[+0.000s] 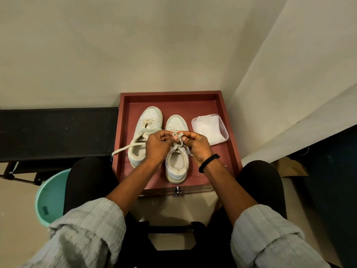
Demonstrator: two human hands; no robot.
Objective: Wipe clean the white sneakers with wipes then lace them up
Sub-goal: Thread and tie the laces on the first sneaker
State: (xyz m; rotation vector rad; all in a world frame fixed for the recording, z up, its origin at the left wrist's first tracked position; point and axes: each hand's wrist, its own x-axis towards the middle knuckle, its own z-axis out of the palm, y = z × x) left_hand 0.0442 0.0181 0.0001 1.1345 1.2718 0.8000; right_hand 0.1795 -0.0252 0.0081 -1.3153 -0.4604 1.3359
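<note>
Nearest the camera: two rolled grey sleeves, the left sleeve [87, 229] and the right sleeve [266, 235], forearms bare beyond them. Two knees in black cloth flank the front of the worktop. One teal bucket [52, 194] stands on the floor outside the left knee.

One red worktop [170, 94] with a raised rim on all four sides; one metal latch [176, 191] on its front face.

Sneakers on the worktop: two, both white, side by side, toes pointing away.
- The near sneaker [176, 167] lies right of centre, heel close to the front rim.
- The far sneaker [151, 117] lies to its left and further back. Its loose lace [123, 148] runs out across the left rim and hangs past it.

Hands: two, both over the tongue of the near sneaker, close together.
- The left hand [156, 146] has its fingers curled and pinches the lace [178, 135] between thumb and fingertips.
- The right hand [197, 146] is curled likewise and pinches the same lace from the other side. The fingertips of the two hands nearly meet.
- The lace rises in a small loop between them, and a crossing shows just below.
- One black wristband [208, 163] sits on the right wrist.

One clear plastic container [222, 123] stands right of the near sneaker and apart from it, lid off, with white wipes [207, 128] inside; their number cannot be told.

Further back: one black bench [58, 132] left of the worktop, then the pale walls.
</note>
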